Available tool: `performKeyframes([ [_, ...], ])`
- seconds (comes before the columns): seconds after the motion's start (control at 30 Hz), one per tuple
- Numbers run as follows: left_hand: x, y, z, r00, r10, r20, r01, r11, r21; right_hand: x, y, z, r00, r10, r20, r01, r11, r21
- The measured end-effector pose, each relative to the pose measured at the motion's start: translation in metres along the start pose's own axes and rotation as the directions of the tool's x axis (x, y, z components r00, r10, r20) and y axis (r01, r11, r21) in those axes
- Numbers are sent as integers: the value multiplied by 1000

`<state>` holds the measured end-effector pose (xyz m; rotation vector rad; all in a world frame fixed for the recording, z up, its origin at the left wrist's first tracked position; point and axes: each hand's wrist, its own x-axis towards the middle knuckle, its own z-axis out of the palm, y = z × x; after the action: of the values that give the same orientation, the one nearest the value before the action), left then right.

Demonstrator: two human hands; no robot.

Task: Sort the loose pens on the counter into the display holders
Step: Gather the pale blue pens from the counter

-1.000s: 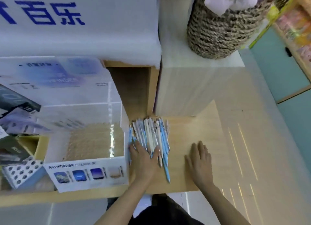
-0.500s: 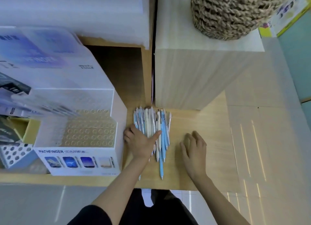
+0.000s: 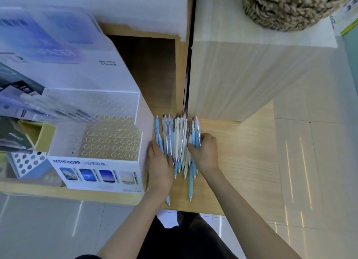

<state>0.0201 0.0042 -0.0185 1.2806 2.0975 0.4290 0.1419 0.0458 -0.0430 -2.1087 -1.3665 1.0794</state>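
A person stands at a light wooden counter (image 3: 246,162) with both bare hands on a pile of pens (image 3: 177,138). The pens are blue, white and cream. They lie side by side just to the right of a white display holder (image 3: 126,164) printed PATHFINDER, whose top is a grid of round holes. The left hand (image 3: 160,167) lies flat with straight fingers between the holder and the pile, pressing on the pile's edge. The right hand (image 3: 205,152) is on the side of the pile away from the holder. Its fingers curl round the outermost pens and its thumb lies across them, gripping a few. To the holder's right, behind the pens, stands a pale wooden block (image 3: 251,74) with a woven basket (image 3: 290,6) on top.
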Motion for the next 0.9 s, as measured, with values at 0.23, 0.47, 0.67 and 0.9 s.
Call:
performKeyframes([
  [0.23, -38, -24, -7, 1000, -8, 24, 4, 991, 134, 0, 6, 0, 999, -46, -24, 47, 998, 31],
  [0.47, -35, -27, -8, 993, -105, 47, 96, 982, 160, -2, 15, -2, 993, -117, -11, 117, 993, 30],
  [0.67, -24, -20, -5, 996, -80, 40, 76, 993, 91, -2, 15, -3, 991, -132, -10, 133, 991, 24],
  [0.9, -14, -14, 2, 986, -161, 49, 153, 978, 141, -2, 15, -5, 992, -125, 3, 125, 992, 30],
])
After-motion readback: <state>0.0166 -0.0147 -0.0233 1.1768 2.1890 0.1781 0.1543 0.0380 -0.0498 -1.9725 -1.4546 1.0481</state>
